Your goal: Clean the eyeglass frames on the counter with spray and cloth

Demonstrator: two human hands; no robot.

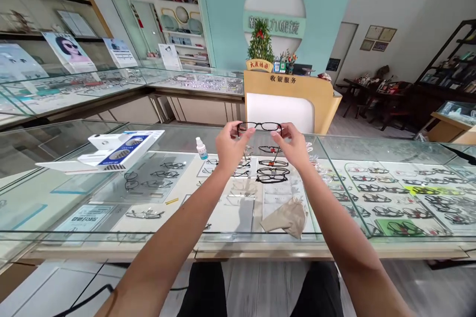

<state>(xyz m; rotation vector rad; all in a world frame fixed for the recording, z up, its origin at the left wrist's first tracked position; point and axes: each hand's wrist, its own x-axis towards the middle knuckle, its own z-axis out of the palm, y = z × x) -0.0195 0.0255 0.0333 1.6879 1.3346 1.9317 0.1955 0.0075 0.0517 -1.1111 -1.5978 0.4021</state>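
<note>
A pair of dark-rimmed eyeglasses (270, 127) is held up above the glass counter, lenses facing across the room. My left hand (231, 144) is closed on the frame's left side, its thumb near the lower rim. On the other side, my right hand (293, 146) grips the frame in the same way. Below and in front of my right forearm, a crumpled beige cloth (286, 218) lies on the counter top. Left of my left hand stands a small white dropper bottle (201, 148) with bluish liquid at its base.
The glass display counter (223, 241) spans the view, with several rows of eyeglasses (273, 176) beneath its top. An open white and blue box (122, 151) sits on the left. Beyond stand a wooden cashier desk (323, 104) and further glass cases (74, 90).
</note>
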